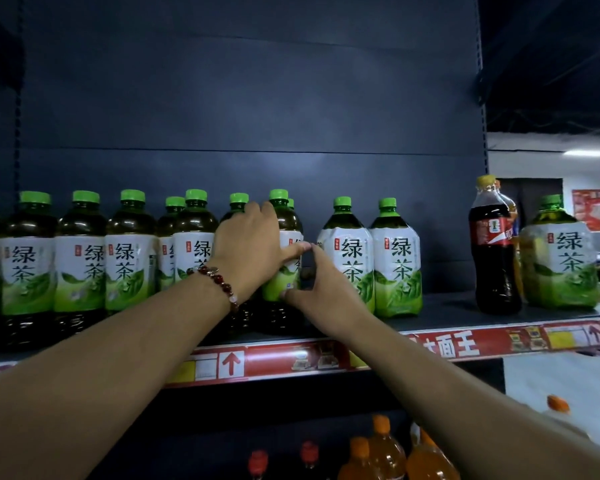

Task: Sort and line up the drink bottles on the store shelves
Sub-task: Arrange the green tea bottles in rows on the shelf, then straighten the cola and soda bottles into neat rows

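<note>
One green tea bottle [290, 221] with a green cap stands mid-shelf, and both hands are on it. My left hand [246, 247], a bead bracelet on its wrist, wraps over the bottle's shoulder with the thumb across the label. From the lower right, my right hand [321, 285] holds the same bottle, thumb on the label's front and fingers round its right side. A tight row of matching green tea bottles [80, 258] fills the shelf to the left. Two more green tea bottles [352, 258] stand just to the right.
Farther right stand a cola bottle [494, 251] and a lone green tea bottle [561, 258], with bare shelf between them and the pair. A red price strip [278, 362] runs along the shelf edge. Orange drink bottles [385, 455] and red-capped bottles [258, 459] sit on the shelf below.
</note>
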`<action>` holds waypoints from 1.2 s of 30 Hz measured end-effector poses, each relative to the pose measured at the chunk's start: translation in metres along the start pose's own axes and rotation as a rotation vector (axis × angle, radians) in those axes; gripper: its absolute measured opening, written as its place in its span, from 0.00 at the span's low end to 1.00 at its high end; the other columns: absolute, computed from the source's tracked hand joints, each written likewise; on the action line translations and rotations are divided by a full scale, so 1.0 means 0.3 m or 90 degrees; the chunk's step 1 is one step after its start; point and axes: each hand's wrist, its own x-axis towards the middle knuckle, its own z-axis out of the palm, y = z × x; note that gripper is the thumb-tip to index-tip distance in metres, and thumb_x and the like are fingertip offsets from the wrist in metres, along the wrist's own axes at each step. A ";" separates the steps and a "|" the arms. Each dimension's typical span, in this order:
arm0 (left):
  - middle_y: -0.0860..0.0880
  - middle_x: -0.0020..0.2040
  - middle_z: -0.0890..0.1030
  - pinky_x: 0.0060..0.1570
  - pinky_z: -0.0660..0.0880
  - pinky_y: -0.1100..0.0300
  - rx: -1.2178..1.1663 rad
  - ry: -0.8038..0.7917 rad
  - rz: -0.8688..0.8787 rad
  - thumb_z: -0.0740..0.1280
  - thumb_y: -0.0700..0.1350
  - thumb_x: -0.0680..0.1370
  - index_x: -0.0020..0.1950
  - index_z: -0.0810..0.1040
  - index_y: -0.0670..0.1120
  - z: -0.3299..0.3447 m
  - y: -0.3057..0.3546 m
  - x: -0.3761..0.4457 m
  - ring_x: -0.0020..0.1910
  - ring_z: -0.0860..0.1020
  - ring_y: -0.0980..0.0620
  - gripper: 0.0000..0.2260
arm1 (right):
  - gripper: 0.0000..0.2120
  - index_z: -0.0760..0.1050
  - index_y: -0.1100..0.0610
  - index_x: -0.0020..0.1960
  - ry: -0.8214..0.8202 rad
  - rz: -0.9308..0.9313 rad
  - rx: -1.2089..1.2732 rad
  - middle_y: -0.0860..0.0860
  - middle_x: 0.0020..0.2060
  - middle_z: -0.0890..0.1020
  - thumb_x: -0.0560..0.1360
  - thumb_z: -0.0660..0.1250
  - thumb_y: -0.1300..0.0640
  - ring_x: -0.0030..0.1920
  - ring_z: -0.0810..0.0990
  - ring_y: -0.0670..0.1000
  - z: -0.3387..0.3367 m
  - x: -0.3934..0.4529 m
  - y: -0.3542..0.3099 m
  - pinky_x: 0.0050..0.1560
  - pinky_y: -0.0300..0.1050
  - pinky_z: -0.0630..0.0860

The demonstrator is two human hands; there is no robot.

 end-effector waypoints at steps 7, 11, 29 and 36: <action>0.41 0.64 0.71 0.51 0.74 0.51 0.028 0.003 0.000 0.58 0.66 0.77 0.76 0.60 0.42 -0.038 0.012 -0.042 0.60 0.74 0.42 0.36 | 0.29 0.65 0.48 0.73 -0.093 -0.053 -0.257 0.49 0.66 0.75 0.74 0.69 0.49 0.65 0.75 0.52 -0.112 -0.053 -0.025 0.65 0.47 0.72; 0.43 0.66 0.70 0.57 0.71 0.50 -0.004 0.044 0.109 0.61 0.62 0.78 0.77 0.59 0.48 -0.086 0.081 -0.070 0.63 0.72 0.44 0.32 | 0.30 0.62 0.48 0.77 -0.132 -0.065 -0.441 0.48 0.76 0.63 0.77 0.66 0.47 0.73 0.66 0.52 -0.250 -0.075 -0.023 0.71 0.47 0.63; 0.40 0.69 0.69 0.73 0.52 0.37 0.028 -0.041 0.224 0.60 0.72 0.72 0.78 0.55 0.52 0.124 0.547 0.106 0.69 0.66 0.39 0.42 | 0.39 0.62 0.57 0.71 0.266 0.330 -0.272 0.57 0.66 0.74 0.70 0.73 0.39 0.63 0.75 0.60 -0.688 -0.017 0.524 0.60 0.51 0.72; 0.41 0.65 0.70 0.72 0.54 0.40 0.042 -0.027 0.226 0.60 0.72 0.72 0.79 0.51 0.50 0.168 0.543 0.092 0.64 0.68 0.41 0.43 | 0.30 0.70 0.59 0.64 0.288 0.347 -0.225 0.56 0.58 0.78 0.69 0.77 0.48 0.54 0.79 0.57 -0.679 0.007 0.615 0.50 0.47 0.76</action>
